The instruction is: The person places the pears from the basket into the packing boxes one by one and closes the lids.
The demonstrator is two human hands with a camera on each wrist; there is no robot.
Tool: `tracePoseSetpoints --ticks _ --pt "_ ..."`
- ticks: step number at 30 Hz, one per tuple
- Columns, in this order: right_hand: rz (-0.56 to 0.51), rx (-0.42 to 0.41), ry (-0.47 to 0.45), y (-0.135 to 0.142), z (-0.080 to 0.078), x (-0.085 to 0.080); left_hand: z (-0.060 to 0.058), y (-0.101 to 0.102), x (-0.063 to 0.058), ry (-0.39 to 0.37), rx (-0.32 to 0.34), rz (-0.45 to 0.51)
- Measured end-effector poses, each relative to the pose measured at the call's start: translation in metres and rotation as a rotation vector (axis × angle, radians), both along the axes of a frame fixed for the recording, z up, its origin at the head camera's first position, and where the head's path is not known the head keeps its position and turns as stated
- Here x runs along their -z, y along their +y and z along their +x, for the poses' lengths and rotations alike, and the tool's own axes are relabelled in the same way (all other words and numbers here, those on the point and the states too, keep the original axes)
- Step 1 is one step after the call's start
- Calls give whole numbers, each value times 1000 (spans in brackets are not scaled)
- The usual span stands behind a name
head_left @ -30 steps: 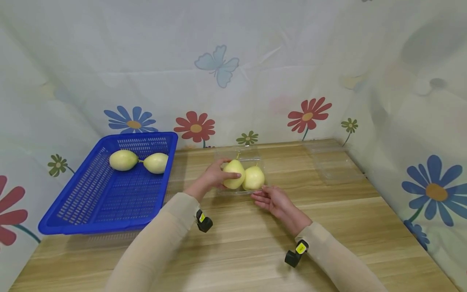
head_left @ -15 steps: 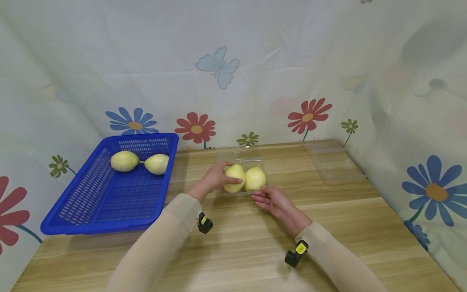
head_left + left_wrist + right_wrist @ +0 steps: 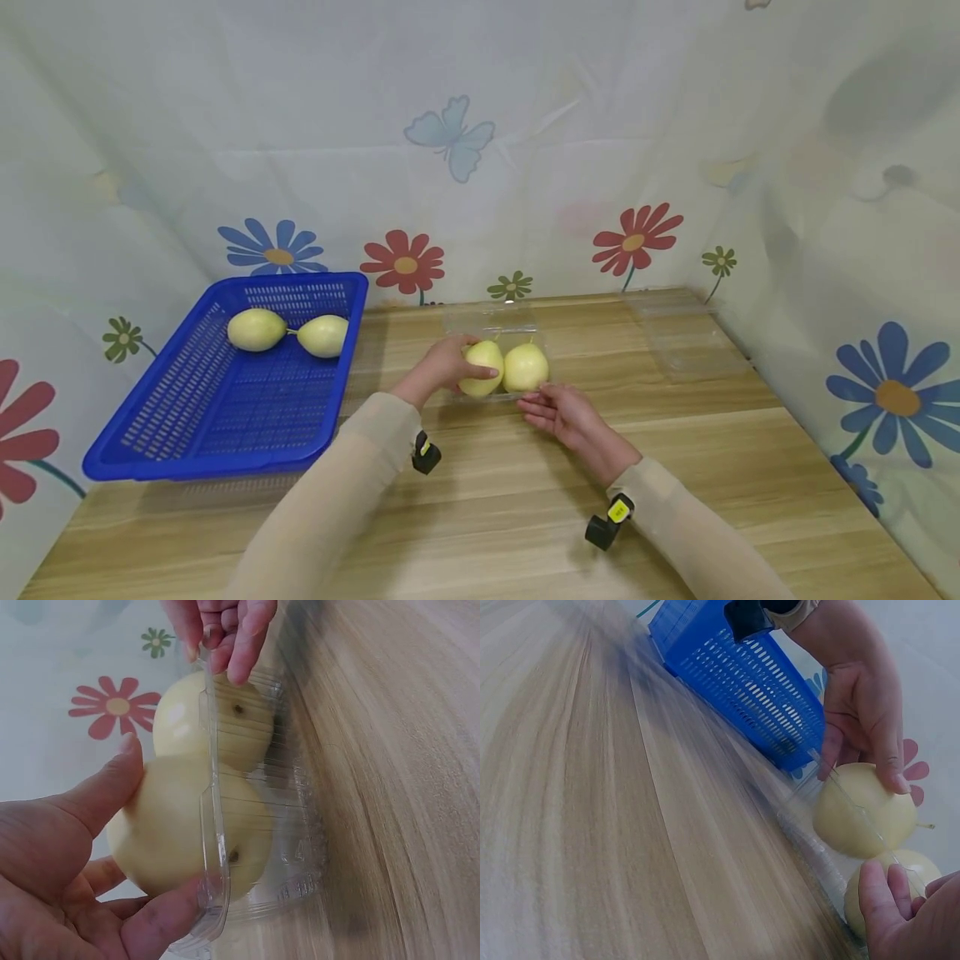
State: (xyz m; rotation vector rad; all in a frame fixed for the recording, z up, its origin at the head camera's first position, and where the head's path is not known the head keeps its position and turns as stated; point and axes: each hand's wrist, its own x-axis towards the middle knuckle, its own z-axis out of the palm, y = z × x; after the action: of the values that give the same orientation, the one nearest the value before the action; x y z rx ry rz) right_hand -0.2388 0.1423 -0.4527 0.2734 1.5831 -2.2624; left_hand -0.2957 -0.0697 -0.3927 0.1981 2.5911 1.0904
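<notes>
A clear plastic clamshell box (image 3: 300, 874) stands on the wooden table with two pale yellow pears side by side in it. My left hand (image 3: 445, 365) grips the left pear (image 3: 482, 369), thumb on its near upper side and fingers around its far side and by the box's end wall. Beside it, touching, sits the right pear (image 3: 526, 368), stem up. My right hand (image 3: 564, 412) pinches the front rim of the box near its right corner, other fingers loosely bent, as the left wrist view shows. The pears hide part of the box's inside.
At the left stands a blue plastic basket (image 3: 217, 462) holding two more pears (image 3: 257, 330), set on something clear. Another clear plastic container (image 3: 690, 337) lies at the back right of the table (image 3: 510, 517). A flowered cloth (image 3: 570, 100) hangs behind.
My left hand has lowered the left pear and tilted it slightly, so it sits deeper in the box beside the other pear. My right hand has stayed at the rim.
</notes>
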Motion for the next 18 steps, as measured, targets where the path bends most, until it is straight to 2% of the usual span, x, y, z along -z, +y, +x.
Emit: tracePoseSetpoints --ticks 11,14,18 --pt "0 1 2 1 0 -2 1 14 7 178 17 -180" --pt "2 8 -4 0 0 -2 5 19 7 220 20 -266" --pt "9 5 -10 -1 0 -1 6 21 9 226 26 -323"
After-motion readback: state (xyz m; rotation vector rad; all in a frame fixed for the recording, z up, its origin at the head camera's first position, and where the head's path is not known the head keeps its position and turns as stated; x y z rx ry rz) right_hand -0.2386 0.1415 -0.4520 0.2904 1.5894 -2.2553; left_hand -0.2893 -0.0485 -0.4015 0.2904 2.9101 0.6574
